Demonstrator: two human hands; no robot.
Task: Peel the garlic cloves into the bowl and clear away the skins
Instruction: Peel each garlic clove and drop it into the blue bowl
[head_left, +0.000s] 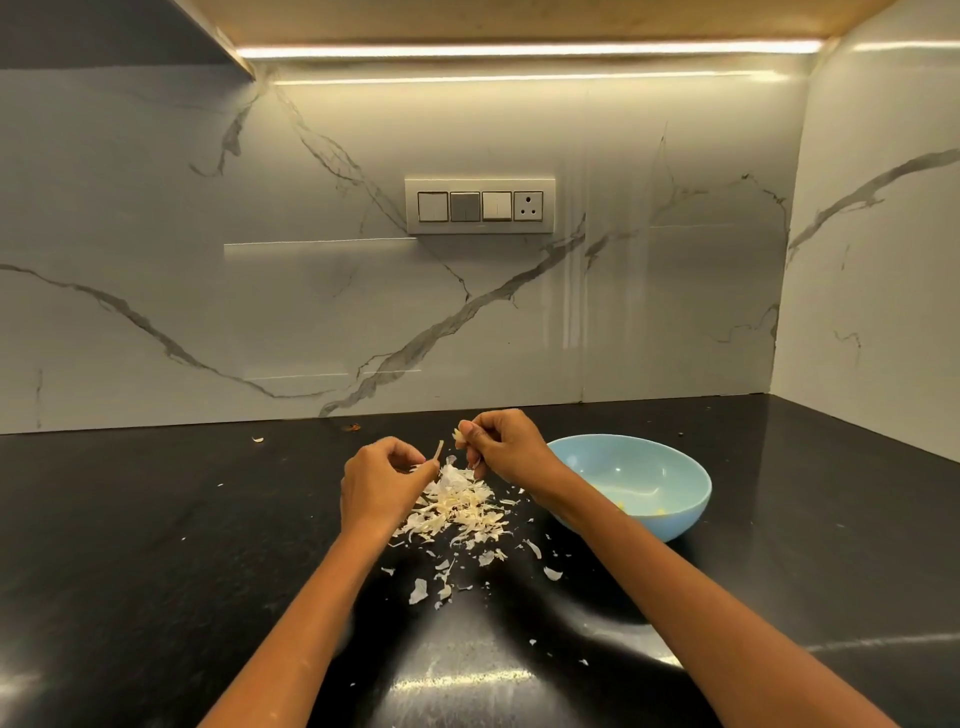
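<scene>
Just left of the blue bowl (675, 512), above the skins (457, 512) heaped on the table (156, 519), the right hand (506, 441) pinches a garlic clove (459, 436); the left hand (382, 480) pinches a peeled strip (438, 451).

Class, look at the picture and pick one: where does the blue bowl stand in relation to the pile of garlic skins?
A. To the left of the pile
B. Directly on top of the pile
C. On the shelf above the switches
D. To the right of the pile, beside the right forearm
D: the blue bowl stands on the black counter to the right of the pile of garlic skins, beyond the right forearm.
</scene>
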